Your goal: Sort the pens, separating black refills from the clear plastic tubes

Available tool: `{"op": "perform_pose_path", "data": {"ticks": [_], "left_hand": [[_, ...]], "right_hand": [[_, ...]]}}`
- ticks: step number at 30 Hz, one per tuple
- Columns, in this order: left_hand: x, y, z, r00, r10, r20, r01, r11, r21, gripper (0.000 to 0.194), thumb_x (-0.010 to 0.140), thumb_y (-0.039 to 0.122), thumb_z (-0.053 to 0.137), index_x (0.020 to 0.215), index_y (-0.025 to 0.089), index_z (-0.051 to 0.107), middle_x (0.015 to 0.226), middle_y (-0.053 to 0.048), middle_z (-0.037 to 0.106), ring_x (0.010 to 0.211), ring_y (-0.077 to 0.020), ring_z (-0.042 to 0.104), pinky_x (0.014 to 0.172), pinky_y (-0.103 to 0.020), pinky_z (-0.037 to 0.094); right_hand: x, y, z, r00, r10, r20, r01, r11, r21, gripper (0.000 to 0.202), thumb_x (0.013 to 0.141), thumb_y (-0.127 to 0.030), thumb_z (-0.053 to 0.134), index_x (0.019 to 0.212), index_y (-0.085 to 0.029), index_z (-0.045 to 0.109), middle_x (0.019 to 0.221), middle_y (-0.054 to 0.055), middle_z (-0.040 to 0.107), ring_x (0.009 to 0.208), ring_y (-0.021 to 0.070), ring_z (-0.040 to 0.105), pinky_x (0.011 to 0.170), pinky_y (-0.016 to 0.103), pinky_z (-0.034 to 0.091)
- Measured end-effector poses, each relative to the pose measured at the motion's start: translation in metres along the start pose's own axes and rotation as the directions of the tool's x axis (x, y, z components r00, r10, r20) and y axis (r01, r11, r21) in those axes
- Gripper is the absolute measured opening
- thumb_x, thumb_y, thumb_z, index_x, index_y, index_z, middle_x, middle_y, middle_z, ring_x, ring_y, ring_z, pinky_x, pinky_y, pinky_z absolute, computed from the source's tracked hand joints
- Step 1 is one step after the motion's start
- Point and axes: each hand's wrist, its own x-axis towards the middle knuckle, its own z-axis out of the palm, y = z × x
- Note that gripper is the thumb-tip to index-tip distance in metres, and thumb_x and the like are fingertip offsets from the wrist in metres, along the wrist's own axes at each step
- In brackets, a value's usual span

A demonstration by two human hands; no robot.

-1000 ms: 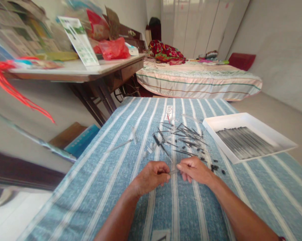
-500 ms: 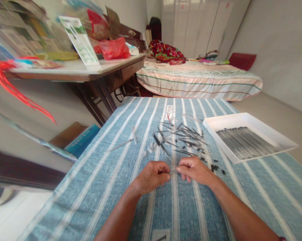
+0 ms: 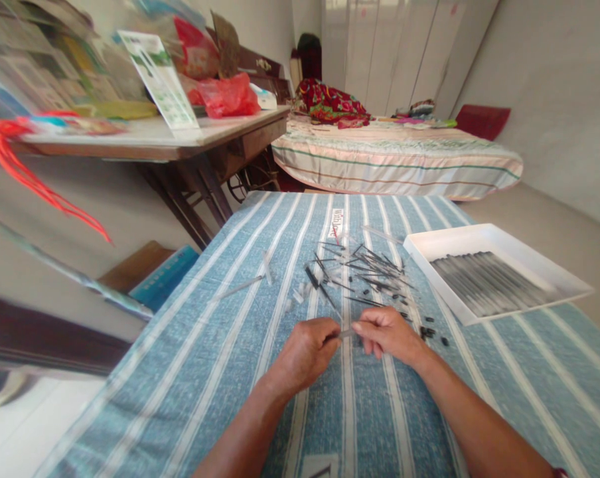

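Observation:
Between my two hands is a thin greyish tube point(image 3: 346, 333), one end in the closed fingers of my left hand point(image 3: 310, 348), the other pinched by my right hand point(image 3: 387, 332). Just beyond them, thin black rods point(image 3: 374, 269) lie scattered on the striped blue cloth. Small black caps point(image 3: 427, 330) are strewn past my right hand. Pale clear pieces point(image 3: 300, 292) lie left of the rods. On the right, a white box point(image 3: 484, 232) holds a row of dark, clear-bodied sticks point(image 3: 486, 282).
The blue striped cloth point(image 3: 220, 385) covers the table. To the left stands a wooden desk point(image 3: 180, 151) with a red bag point(image 3: 230, 96) and a leaning card. A bed point(image 3: 394, 156) is behind the table. Two clear pieces point(image 3: 267, 267) lie at the left of the cloth.
My left hand has turned, its back now more upward, with its fingers closer together. Both hands and the tube have shifted slightly up in the view. The scattered pieces have not moved.

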Motion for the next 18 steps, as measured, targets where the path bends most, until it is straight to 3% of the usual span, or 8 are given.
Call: {"op": "perform_pose_path", "data": {"ticks": [7,10,14,18], "left_hand": [[0.001,0.0,-0.001,0.995,-0.094,0.031,0.096,0.993,-0.074,0.011,0.074,0.019,0.048,0.068,0.015,0.056,0.059,0.004,0.049,0.057,-0.0093,0.045,0.054,-0.019,0.032],[0.002,-0.002,-0.007,0.978,-0.172,0.114,0.189,0.97,-0.153,0.01,0.071,0.021,0.051,0.067,0.015,0.058,0.057,0.004,0.05,0.054,-0.0092,0.045,0.05,-0.019,0.032],[0.001,-0.007,-0.014,0.931,-0.259,0.257,0.344,0.858,-0.383,0.018,0.076,0.026,0.048,0.071,0.012,0.059,0.062,-0.001,0.058,0.054,-0.0106,0.052,0.049,-0.021,0.037],[0.0,-0.01,-0.015,0.922,-0.258,0.289,0.385,0.701,-0.601,0.017,0.073,0.027,0.055,0.076,0.011,0.059,0.067,-0.004,0.063,0.052,-0.0099,0.056,0.047,-0.02,0.041]], "right_hand": [[0.001,0.003,0.001,1.0,0.01,-0.02,-0.009,0.999,0.042,0.043,0.078,-0.052,0.049,0.053,-0.017,0.046,0.042,-0.003,0.055,0.029,0.0051,0.043,0.033,0.016,0.028],[0.002,0.004,-0.001,0.998,0.004,-0.061,0.002,0.996,0.085,0.045,0.077,-0.054,0.048,0.053,-0.016,0.047,0.042,-0.002,0.056,0.029,0.0052,0.043,0.032,0.016,0.029],[0.003,0.005,-0.004,0.99,0.019,-0.137,0.005,0.985,0.173,0.046,0.077,-0.055,0.049,0.053,-0.016,0.047,0.042,-0.001,0.056,0.028,0.0056,0.043,0.03,0.016,0.028],[0.002,0.005,-0.003,0.984,0.024,-0.177,0.029,0.955,0.295,0.043,0.077,-0.052,0.051,0.055,-0.016,0.047,0.043,0.0,0.057,0.028,0.0059,0.044,0.029,0.016,0.028]]}}
